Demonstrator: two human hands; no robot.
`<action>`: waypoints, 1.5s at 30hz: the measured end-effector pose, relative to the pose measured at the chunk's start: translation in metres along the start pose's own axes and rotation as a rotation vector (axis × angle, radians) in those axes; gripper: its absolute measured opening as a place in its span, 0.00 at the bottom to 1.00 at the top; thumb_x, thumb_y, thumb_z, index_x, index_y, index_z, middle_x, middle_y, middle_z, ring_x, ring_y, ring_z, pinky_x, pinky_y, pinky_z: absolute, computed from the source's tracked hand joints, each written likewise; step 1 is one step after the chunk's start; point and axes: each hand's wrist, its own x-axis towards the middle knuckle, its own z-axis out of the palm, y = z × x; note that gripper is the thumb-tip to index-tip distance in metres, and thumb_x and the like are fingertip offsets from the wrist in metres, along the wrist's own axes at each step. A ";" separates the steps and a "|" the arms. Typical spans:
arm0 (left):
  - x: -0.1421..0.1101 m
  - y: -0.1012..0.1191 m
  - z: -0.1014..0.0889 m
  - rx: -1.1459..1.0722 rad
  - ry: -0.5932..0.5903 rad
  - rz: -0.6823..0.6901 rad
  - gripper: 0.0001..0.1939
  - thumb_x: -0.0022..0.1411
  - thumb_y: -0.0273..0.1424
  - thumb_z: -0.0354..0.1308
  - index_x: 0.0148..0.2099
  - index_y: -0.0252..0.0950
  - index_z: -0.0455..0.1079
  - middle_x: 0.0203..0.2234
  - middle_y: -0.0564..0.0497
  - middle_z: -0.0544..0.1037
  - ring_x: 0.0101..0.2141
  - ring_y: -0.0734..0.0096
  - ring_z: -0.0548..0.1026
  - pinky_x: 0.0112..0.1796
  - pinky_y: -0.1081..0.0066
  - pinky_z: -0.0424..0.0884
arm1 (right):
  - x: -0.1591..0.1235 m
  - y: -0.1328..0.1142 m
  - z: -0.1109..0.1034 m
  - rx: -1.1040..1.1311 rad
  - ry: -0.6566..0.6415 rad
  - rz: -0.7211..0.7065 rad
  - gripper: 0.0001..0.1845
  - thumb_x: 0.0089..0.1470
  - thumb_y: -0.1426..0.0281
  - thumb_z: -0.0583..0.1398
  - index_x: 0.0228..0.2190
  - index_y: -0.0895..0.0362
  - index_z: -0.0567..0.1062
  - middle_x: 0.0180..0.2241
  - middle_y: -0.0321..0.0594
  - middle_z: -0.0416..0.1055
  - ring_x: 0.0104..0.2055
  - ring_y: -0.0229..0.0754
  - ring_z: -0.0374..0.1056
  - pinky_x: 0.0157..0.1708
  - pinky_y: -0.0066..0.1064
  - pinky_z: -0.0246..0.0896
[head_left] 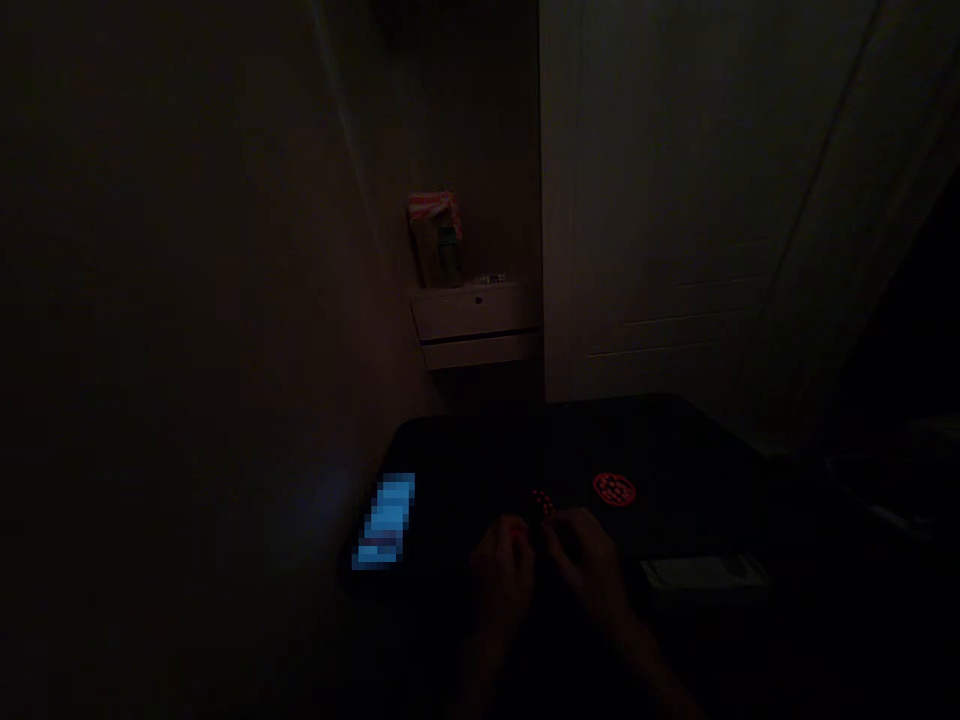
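Above a dark tabletop [480, 460], my left hand [504, 560] is closed, with a small red spot [516, 535] showing at its fingers; what it grips is too dark to name. My right hand [590, 560] reaches in from the right, fingertips drawn together at the near edge of several small red bead-like pieces [543, 499]. Whether a piece sits between those fingertips is hidden. Just beyond the right hand lies a round red-rimmed dish or disc [615, 489] with red pieces inside its outline.
A lit phone-like screen [385, 520], pixelated, lies at the table's left edge. A pale flat rectangular object [705, 573] is near the right front. Behind stand a drawer unit [480, 315] with a box or bag [435, 240] on top, and a pale panel [660, 200]. The room is very dark.
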 end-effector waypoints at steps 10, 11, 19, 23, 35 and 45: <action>-0.001 -0.001 -0.001 -0.035 -0.017 -0.028 0.09 0.64 0.24 0.48 0.36 0.41 0.66 0.27 0.52 0.78 0.28 0.67 0.78 0.31 0.71 0.70 | 0.000 0.002 0.000 0.000 -0.025 -0.027 0.05 0.64 0.72 0.58 0.36 0.53 0.74 0.33 0.40 0.76 0.35 0.46 0.74 0.37 0.36 0.69; 0.000 -0.001 -0.001 -0.039 -0.015 -0.029 0.09 0.66 0.25 0.47 0.36 0.41 0.66 0.27 0.52 0.78 0.28 0.67 0.78 0.31 0.71 0.69 | 0.000 0.001 0.000 -0.002 -0.027 -0.027 0.05 0.64 0.72 0.58 0.36 0.53 0.74 0.33 0.40 0.76 0.35 0.46 0.74 0.37 0.36 0.69; -0.001 -0.003 0.000 -0.086 -0.009 -0.045 0.11 0.70 0.26 0.46 0.37 0.41 0.67 0.27 0.53 0.78 0.28 0.68 0.78 0.31 0.72 0.69 | 0.001 -0.001 -0.002 -0.014 -0.015 -0.027 0.05 0.64 0.71 0.58 0.36 0.52 0.74 0.32 0.40 0.76 0.34 0.45 0.74 0.35 0.35 0.70; -0.002 -0.003 -0.003 -0.117 -0.030 -0.041 0.12 0.70 0.27 0.45 0.36 0.41 0.67 0.27 0.52 0.77 0.28 0.69 0.77 0.31 0.72 0.69 | 0.000 -0.001 -0.001 -0.005 -0.007 -0.030 0.05 0.63 0.72 0.58 0.36 0.53 0.74 0.32 0.39 0.76 0.34 0.45 0.74 0.36 0.35 0.69; -0.002 -0.001 -0.001 -0.077 -0.015 0.017 0.05 0.66 0.26 0.52 0.38 0.39 0.68 0.29 0.51 0.78 0.31 0.67 0.78 0.34 0.71 0.71 | 0.001 0.001 -0.001 -0.005 -0.022 -0.031 0.05 0.63 0.72 0.58 0.35 0.53 0.74 0.32 0.39 0.76 0.34 0.45 0.73 0.36 0.34 0.68; -0.003 -0.005 0.004 -0.064 0.017 0.037 0.08 0.67 0.25 0.51 0.41 0.39 0.71 0.32 0.51 0.81 0.33 0.66 0.80 0.35 0.69 0.74 | 0.000 0.001 -0.001 -0.001 -0.019 -0.036 0.04 0.63 0.72 0.59 0.36 0.53 0.75 0.32 0.39 0.76 0.34 0.45 0.74 0.35 0.34 0.68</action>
